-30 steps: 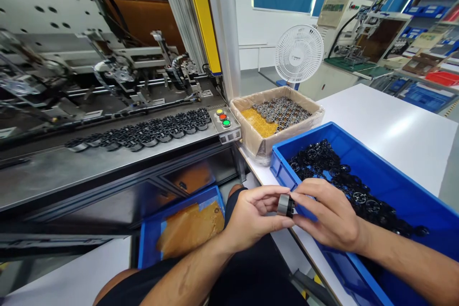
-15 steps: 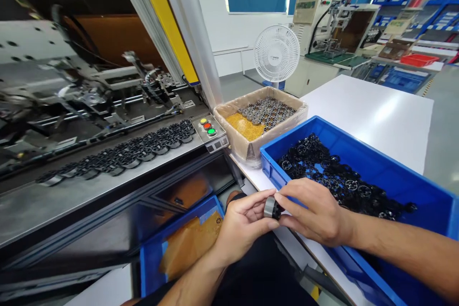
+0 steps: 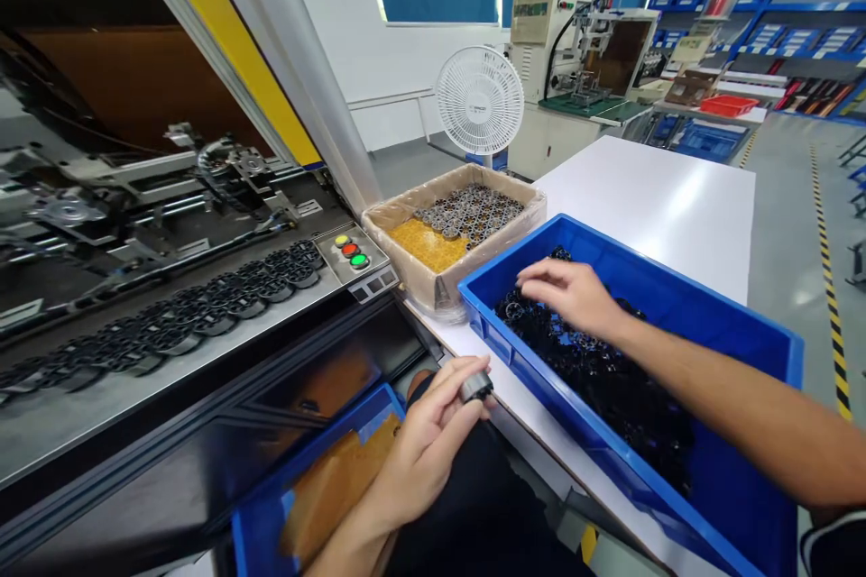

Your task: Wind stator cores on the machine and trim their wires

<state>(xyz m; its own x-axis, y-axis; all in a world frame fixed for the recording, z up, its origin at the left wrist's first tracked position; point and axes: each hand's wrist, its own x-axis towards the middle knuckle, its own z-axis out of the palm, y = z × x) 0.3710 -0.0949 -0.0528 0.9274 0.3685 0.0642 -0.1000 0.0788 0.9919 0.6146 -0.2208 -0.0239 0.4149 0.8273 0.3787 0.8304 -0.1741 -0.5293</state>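
In my left hand (image 3: 433, 437), a small round stator core (image 3: 476, 386) is gripped between thumb and fingers. It has a grey metal rim and black plastic at its lower end. My right hand (image 3: 572, 293) hovers over the blue bin (image 3: 737, 315), its fingers loosely bent and apart, with nothing visible in them. Beneath that hand lies a heap of black plastic spoked parts (image 3: 609, 397), partly hidden by the forearm.
Rows of stator cores (image 3: 236, 297) stand on the machine's metal ledge, left of a button panel (image 3: 355, 257). A plastic-lined carton (image 3: 443, 284) holds more grey cores. Below sits another blue bin (image 3: 247, 523) with brown sheeting. A white fan (image 3: 479, 99) stands behind.
My right hand has left the stator core and moved up and over the blue bin. My left hand keeps the core, slightly lower. The view has turned right.
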